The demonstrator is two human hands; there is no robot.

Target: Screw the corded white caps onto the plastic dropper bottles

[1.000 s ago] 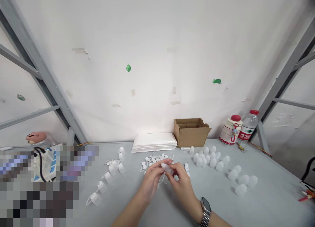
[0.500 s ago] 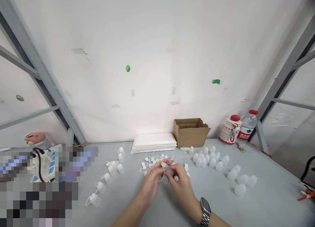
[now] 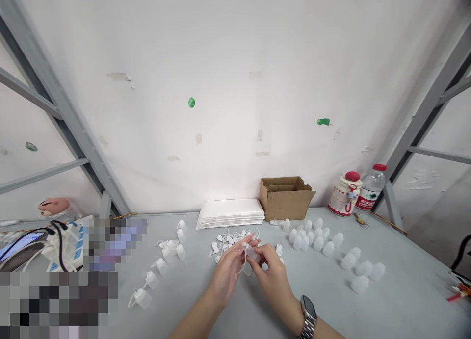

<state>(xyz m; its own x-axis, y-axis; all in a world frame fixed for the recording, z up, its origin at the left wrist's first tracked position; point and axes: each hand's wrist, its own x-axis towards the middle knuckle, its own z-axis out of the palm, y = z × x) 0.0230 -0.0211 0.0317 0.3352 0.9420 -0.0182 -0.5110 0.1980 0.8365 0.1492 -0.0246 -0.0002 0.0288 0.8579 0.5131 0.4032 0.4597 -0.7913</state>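
Observation:
Low over the table's middle, my right hand (image 3: 271,266) pinches a small translucent plastic bottle (image 3: 252,252) between thumb and fingers. Its neck end points left, toward my left hand (image 3: 228,271). The left fingers are curled round that end, where a thin white cord (image 3: 243,264) loops down between the hands. Fingers partly hide the neck, so I cannot tell how the cord's cap sits on it. Just beyond my hands lies a pile of small white caps with cords (image 3: 230,239). A few more white pieces (image 3: 278,249) lie beside my right hand.
Translucent bottles with white cord loops (image 3: 142,298) stand at left. Several bottles without cords (image 3: 359,284) are grouped at right. Along the wall are white padded envelopes (image 3: 230,212), a cardboard box (image 3: 285,201), a red-lidded jug (image 3: 344,195) and a water bottle (image 3: 371,189). A power strip (image 3: 69,246) lies far left.
The cord has shifted and now hangs from the bottle's neck end, close to my left fingers. The bottle has turned slightly in my grip; both hands are nearly in the same place.

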